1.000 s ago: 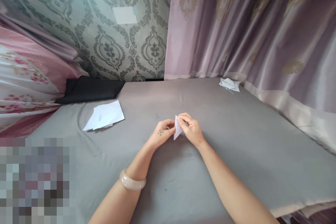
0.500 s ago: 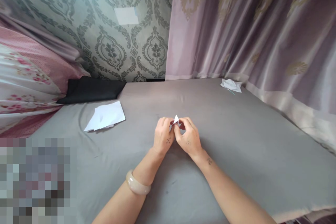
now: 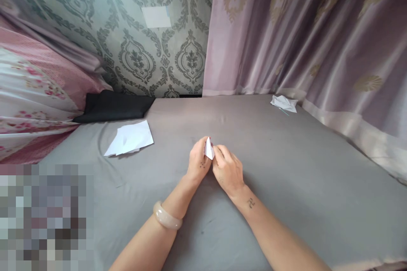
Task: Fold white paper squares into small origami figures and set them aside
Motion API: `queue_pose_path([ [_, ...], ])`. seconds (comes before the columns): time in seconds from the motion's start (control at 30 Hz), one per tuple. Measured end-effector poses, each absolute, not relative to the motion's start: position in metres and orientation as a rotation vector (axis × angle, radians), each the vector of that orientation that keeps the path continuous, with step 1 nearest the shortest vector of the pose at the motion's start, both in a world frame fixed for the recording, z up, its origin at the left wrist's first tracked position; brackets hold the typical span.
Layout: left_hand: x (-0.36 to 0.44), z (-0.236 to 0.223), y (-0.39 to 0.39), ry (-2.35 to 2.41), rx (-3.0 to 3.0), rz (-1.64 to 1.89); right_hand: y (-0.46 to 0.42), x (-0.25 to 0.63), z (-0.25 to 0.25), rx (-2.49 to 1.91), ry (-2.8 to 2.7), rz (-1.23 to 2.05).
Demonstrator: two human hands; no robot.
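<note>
Between my two hands is a small folded piece of white paper, narrow and pointed at its upper end. My left hand is closed round its left side, with the thumb partly hidden. On the other side, the curled fingers of my right hand pinch its right edge. Both hands are close together above the grey sheet. A pale bangle circles my left wrist.
White paper sheets lie loosely stacked to the left, before a folded black cloth. Several crumpled or folded white papers rest at the far right beside a thin greenish stick. Curtains hang behind.
The folded paper has turned and shows a larger face between my hands. My right hand has rolled over, its fingers now bent down at the paper's edge. The view has shifted slightly.
</note>
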State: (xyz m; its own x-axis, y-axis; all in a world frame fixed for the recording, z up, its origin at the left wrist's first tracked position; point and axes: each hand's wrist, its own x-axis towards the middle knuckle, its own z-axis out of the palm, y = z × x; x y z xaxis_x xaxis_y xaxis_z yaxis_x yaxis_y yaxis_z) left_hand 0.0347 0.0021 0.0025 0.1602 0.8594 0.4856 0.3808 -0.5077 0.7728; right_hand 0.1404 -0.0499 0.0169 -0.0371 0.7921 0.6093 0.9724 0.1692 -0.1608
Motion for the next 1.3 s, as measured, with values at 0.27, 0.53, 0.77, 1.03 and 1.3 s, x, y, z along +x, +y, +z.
queue_pose_path([
  [0.27,0.034,0.012,0.004,0.918,1.471,1.333,-0.052,0.148,0.025,-1.617,-1.702,0.028],
  [0.53,0.034,0.01,-0.003,0.752,1.645,1.187,-0.041,0.173,0.044,-1.272,-1.173,0.937],
  [0.77,0.033,0.015,-0.005,0.726,1.63,1.078,-0.043,0.178,0.049,-1.259,-1.023,1.201],
  [1.03,0.033,0.02,-0.006,0.722,1.519,1.039,-0.042,0.18,0.05,-1.269,-1.091,1.216],
  [1.3,0.029,0.029,-0.004,0.655,1.231,0.748,-0.037,0.197,0.045,-1.274,-1.166,1.206],
])
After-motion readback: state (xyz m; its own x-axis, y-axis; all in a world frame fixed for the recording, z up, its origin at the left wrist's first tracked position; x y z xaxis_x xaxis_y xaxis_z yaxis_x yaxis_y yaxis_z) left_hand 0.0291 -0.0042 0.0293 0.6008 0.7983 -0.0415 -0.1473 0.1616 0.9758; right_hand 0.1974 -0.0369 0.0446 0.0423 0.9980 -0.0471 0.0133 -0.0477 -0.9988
